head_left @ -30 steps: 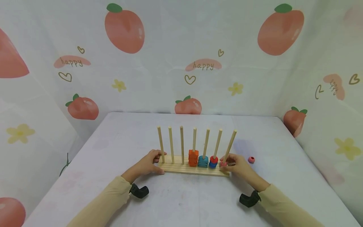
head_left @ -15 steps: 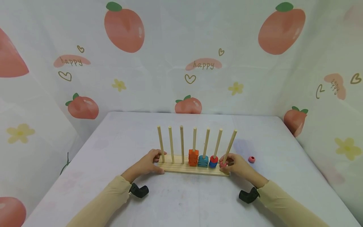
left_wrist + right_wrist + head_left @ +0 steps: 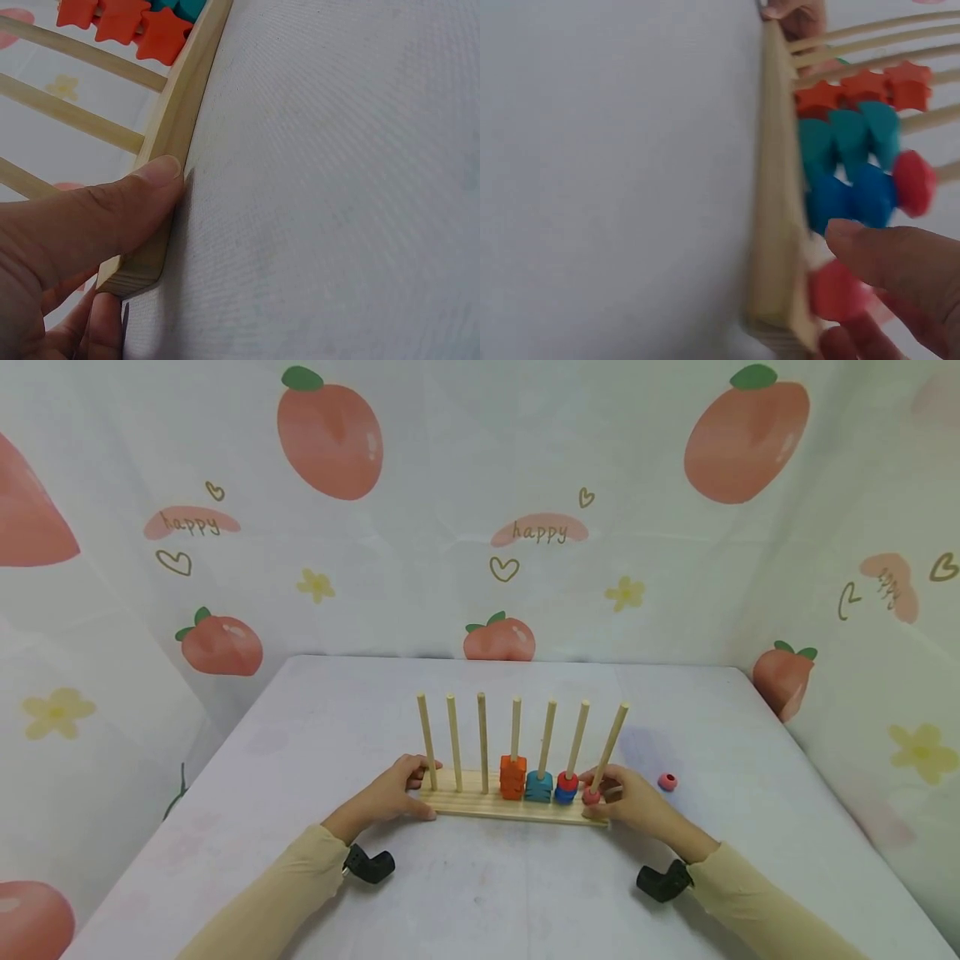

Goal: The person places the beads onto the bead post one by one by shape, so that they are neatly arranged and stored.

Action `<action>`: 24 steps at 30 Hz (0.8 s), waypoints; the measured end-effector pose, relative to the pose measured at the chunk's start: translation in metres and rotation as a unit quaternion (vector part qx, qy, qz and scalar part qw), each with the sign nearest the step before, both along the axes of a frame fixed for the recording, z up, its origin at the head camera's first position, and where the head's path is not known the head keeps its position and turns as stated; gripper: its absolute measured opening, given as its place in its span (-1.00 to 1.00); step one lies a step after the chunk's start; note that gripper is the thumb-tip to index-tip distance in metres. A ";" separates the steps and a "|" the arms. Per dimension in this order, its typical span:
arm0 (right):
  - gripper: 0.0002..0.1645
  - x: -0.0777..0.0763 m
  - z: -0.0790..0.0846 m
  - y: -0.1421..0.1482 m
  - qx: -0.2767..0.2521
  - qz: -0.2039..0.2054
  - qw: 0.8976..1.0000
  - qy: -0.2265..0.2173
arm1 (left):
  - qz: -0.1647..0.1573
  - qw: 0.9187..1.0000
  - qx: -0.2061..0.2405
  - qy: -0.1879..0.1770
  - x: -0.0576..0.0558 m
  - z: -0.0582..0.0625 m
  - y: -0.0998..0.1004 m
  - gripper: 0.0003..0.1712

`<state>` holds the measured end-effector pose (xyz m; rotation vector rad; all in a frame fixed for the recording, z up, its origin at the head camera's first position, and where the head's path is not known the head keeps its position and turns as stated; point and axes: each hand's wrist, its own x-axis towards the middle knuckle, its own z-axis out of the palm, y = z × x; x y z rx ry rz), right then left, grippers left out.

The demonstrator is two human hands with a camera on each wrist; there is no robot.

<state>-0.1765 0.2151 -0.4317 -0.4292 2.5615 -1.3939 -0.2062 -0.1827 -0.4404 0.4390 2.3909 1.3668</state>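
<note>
A wooden peg board (image 3: pixel 502 811) with several upright pegs lies across the table. My left hand (image 3: pixel 390 792) grips its left end, the thumb on the front edge and the fingers behind. At the right end, my right hand (image 3: pixel 633 800) surrounds the foot of the last peg, where a pink bead (image 3: pixel 591 796) sits. In the right wrist view the thumb stands apart from that bead (image 3: pixel 838 289); the other fingers are partly hidden behind it. Orange star beads (image 3: pixel 513 777), teal beads (image 3: pixel 538 787) and blue beads (image 3: pixel 853 201) topped by a red one (image 3: pixel 913 184) fill neighbouring pegs.
Another pink bead (image 3: pixel 667 782) lies loose on the table to the right of my right hand. The three left pegs (image 3: pixel 453 739) carry no beads. A patterned cloth (image 3: pixel 420 585) hangs behind the table. Each wrist wears a black camera (image 3: pixel 663 882).
My right hand's fingers have loosened slightly around the pink bead, which now shows more plainly at the foot of the last peg. The left hand and the board stay put.
</note>
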 end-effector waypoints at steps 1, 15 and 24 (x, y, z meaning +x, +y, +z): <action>-0.47 0.000 0.002 0.002 -0.001 0.002 1.000 0.007 | 0.000 1.000 0.002 -0.001 0.000 0.000 0.000 -0.13; -0.30 0.002 0.032 0.051 0.039 -0.052 0.986 0.155 | -0.021 1.000 0.007 0.012 -0.001 -0.004 -0.001 -0.12; -0.21 0.003 0.020 0.084 0.082 -0.130 0.983 0.100 | -0.019 1.000 0.008 0.012 0.002 0.000 0.000 -0.13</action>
